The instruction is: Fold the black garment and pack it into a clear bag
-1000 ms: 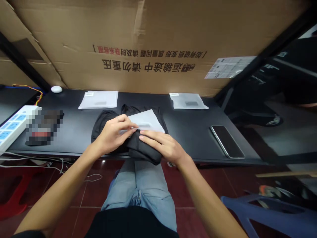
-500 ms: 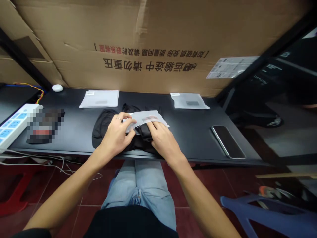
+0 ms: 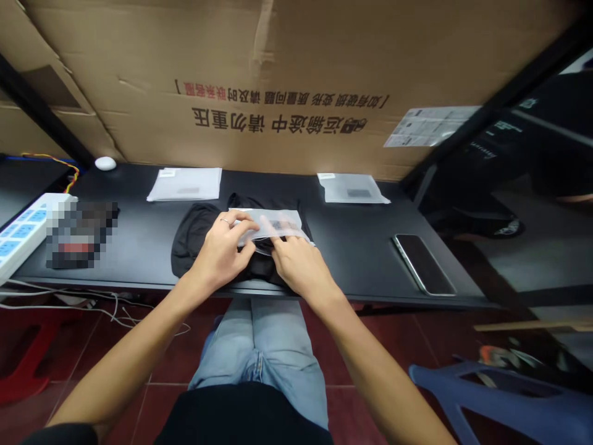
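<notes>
A frosted plastic bag (image 3: pixel 273 224) with a printed label lies across a black folded garment (image 3: pixel 194 238) at the middle of the black table (image 3: pixel 356 247). My left hand (image 3: pixel 221 248) pinches the bag's left end between thumb and fingers. My right hand (image 3: pixel 296 262) has its fingertips on the bag's lower edge, and its palm sits over the garment. The hands nearly meet, and they hide the garment's front part.
Two more frosted bags (image 3: pixel 184 184) lie flat at the table's back edge, the second (image 3: pixel 351 188) further right. A smartphone (image 3: pixel 421 264) lies at the right. On the left are a power strip (image 3: pixel 23 232) and a pixelated object (image 3: pixel 78 235). A cardboard sheet (image 3: pixel 278 62) stands behind.
The bag has swung from a tilted position to lying nearly level. My hands have drawn closer together, and the garment bulges less over the table's front edge.
</notes>
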`<state>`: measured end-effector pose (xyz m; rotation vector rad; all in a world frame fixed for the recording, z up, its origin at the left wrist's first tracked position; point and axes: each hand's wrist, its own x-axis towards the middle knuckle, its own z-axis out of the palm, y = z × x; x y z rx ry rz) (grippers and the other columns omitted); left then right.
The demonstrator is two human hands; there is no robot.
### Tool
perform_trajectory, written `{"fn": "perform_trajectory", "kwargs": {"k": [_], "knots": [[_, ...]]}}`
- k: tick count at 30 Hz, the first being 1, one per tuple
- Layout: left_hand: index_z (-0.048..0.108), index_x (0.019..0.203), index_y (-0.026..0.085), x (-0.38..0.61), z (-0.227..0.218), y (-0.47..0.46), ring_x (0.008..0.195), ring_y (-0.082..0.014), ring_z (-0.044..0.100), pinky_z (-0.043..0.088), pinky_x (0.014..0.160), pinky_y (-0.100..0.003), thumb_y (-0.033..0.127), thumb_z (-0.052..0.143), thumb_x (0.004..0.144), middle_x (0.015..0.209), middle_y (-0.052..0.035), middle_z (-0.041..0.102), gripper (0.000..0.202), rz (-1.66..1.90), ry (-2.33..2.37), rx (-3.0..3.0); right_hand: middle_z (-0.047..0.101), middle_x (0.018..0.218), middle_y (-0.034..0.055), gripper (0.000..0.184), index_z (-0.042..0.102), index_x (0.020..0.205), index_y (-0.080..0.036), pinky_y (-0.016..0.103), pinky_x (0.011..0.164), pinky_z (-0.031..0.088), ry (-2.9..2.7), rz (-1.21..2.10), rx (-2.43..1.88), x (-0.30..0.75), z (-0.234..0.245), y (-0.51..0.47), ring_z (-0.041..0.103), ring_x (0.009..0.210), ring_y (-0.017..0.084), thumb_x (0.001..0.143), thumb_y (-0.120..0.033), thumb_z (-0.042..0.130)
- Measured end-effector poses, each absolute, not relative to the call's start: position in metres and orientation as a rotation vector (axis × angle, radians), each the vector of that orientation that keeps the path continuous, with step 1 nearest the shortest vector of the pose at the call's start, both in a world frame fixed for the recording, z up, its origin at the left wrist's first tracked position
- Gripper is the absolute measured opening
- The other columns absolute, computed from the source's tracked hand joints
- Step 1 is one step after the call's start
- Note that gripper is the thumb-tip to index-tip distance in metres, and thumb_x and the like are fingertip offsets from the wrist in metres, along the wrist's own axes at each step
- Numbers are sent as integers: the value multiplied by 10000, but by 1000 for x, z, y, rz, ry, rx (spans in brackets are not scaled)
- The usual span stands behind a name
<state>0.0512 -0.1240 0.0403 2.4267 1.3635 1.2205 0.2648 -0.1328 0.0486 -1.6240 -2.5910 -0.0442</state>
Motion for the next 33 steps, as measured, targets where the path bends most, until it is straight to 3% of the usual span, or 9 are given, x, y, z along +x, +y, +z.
{"fn": "perform_trajectory", "kwargs": {"k": [5,11,14,17,20,22,24,27,33], "knots": [[777,1157,230,50,37,-126,1210,-267,684,563,1127,-426,66,661,868,1264,-77,731,352,1195,1341,2362,594,1625,250,647,379,1735,-134,493,1109,589,-2664,-2,-1545,270,45,-132,642,1431,368,1088,-133,391],[780,1136,239,49,38,-124,1248,-270,675,539,1164,-436,85,679,873,1286,-76,727,321,1184,1364,2305,676,1564,161,536,566,1616,-216,367,824,648,-2580,-230,-1536,272,36,-131,725,1276,318,1099,-129,455],[770,1140,244,46,39,-125,1253,-261,683,533,1168,-433,138,692,915,1282,-77,724,261,1170,1342,2279,784,1379,148,367,707,1417,-159,329,820,603,-2492,-438,-1220,279,33,-134,735,1219,272,1102,-125,523],[745,1249,254,40,42,-130,1329,-297,646,515,1184,-467,305,801,914,1391,-93,691,343,1125,1407,2264,821,974,85,163,770,1008,-171,323,722,533,-2351,-559,-940,288,37,-141,736,907,211,1085,-182,627],[690,1368,249,27,45,-135,1300,-320,652,565,1069,-459,479,821,910,1429,-119,668,529,1042,1595,2180,679,678,17,313,665,760,-222,333,624,461,-2224,-503,-885,292,48,-144,630,679,180,1072,-243,664],[688,1344,236,17,45,-136,1095,-274,719,583,919,-414,525,726,977,1345,-118,698,469,971,1743,2074,756,807,55,244,726,886,-215,342,730,542,-2167,-359,-936,290,56,-138,701,817,213,1097,-264,614],[712,1251,227,11,45,-136,884,-224,720,553,837,-390,534,663,1009,1206,-93,737,394,873,1853,2010,809,1226,145,276,760,1217,-174,429,1011,593,-2190,-173,-1000,282,61,-126,721,1211,290,1134,-310,534],[741,1058,237,10,44,-135,804,-221,696,499,790,-372,544,644,1006,990,-49,766,326,693,1897,2001,522,1714,174,525,568,1605,-146,603,1320,390,-2399,87,-1081,265,55,-107,377,1658,365,1170,-394,409],[691,848,243,12,39,-133,800,-227,675,434,738,-352,506,583,1021,845,-32,752,333,572,1760,2043,271,1838,198,659,364,1748,-141,602,1391,251,-2620,236,-1252,252,20,-94,189,1735,367,1168,-451,408]]}}
